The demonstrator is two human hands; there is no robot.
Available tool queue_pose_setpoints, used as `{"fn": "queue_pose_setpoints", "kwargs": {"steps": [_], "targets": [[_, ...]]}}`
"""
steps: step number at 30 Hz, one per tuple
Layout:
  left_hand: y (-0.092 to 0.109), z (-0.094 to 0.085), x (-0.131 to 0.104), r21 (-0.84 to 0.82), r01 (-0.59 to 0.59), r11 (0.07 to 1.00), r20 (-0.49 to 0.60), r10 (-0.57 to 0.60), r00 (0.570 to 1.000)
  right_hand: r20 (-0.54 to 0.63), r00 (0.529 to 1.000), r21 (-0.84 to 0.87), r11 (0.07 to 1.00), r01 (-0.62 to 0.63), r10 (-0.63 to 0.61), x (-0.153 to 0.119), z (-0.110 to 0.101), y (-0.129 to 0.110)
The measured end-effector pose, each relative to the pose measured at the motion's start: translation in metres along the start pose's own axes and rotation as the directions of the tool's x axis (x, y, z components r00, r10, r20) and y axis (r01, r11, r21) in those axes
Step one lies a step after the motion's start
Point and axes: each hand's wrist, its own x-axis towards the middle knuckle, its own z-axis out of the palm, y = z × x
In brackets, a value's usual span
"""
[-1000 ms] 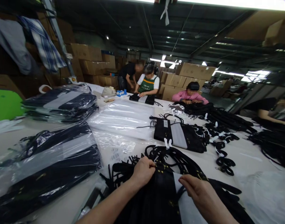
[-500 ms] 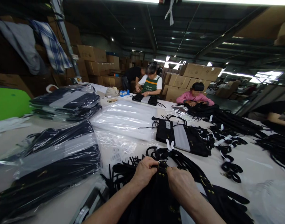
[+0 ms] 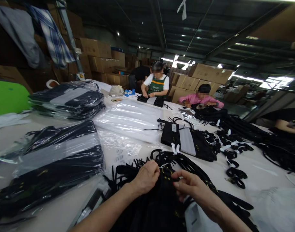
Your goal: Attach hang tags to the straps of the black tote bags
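Note:
A black fabric piece [image 3: 159, 206] with brass-coloured metal fittings lies in front of me, one black strap end [image 3: 166, 172] raised between my hands. My left hand [image 3: 147, 175] is closed on the left edge of this strap, beside a thin white loop; its fingertips are partly hidden. On the other side, my right hand [image 3: 191, 187] has its fingers bent but apart, the tips at the strap's right edge by the brass fittings. Whether they touch it is hard to tell. More black straps [image 3: 193, 164] fan out behind, with a white tie [image 3: 175, 149] on them.
Plastic-wrapped black bundles [image 3: 60, 164] lie at left, below a wrapped stack [image 3: 67, 96]. Clear plastic bags [image 3: 128, 119] lie mid-table. A folded black item [image 3: 186, 138] with a grey band sits ahead. Two people [image 3: 156, 83] work across the table; another person's arm [image 3: 287, 125] shows at right.
My right hand has loosened from a closed grip on the strap, its fingers now apart and shifted slightly right. My left hand has moved a little left and turned, still closed.

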Motion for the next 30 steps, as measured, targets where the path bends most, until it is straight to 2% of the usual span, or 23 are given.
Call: {"fn": "queue_pose_setpoints", "kwargs": {"steps": [3, 7, 10, 14, 18, 23, 26, 28, 30], "targets": [[0.001, -0.009, -0.006, -0.127, 0.009, 0.992, 0.008, -0.008, 1.000, 0.101, 0.995, 0.191, 0.981, -0.012, -0.007, -0.012, -0.003, 0.002], [0.008, -0.016, -0.010, -0.324, 0.009, 0.946, -0.028, -0.019, 0.999, 0.094, 0.996, 0.321, 0.947, -0.031, 0.001, -0.016, -0.003, 0.009], [0.016, -0.015, -0.010, -0.524, 0.083, 0.848, 0.013, -0.090, 0.996, 0.104, 0.994, 0.409, 0.912, -0.035, -0.009, -0.018, -0.003, 0.015], [0.026, -0.009, -0.009, -0.730, 0.190, 0.656, 0.132, -0.137, 0.982, 0.078, 0.997, 0.409, 0.912, -0.016, -0.017, -0.021, -0.001, 0.020], [0.031, 0.000, -0.010, -0.790, 0.220, 0.573, 0.151, -0.166, 0.975, 0.014, 0.999, 0.332, 0.943, 0.029, -0.036, -0.018, 0.007, 0.023], [0.032, 0.009, -0.013, -0.681, 0.292, 0.672, 0.208, -0.205, 0.956, -0.068, 0.993, 0.326, 0.938, 0.114, -0.097, -0.006, 0.023, 0.033], [0.033, 0.010, -0.013, -0.616, 0.258, 0.745, 0.175, -0.190, 0.966, -0.075, 0.988, 0.305, 0.940, 0.153, -0.136, -0.001, 0.030, 0.039], [0.034, 0.009, -0.012, -0.564, 0.229, 0.793, 0.153, -0.172, 0.973, -0.087, 0.983, 0.238, 0.955, 0.177, -0.160, 0.001, 0.032, 0.043], [0.036, 0.008, -0.011, -0.536, 0.235, 0.811, 0.155, -0.180, 0.971, -0.172, 0.963, 0.075, 0.972, 0.223, -0.208, 0.002, 0.032, 0.049]]}}
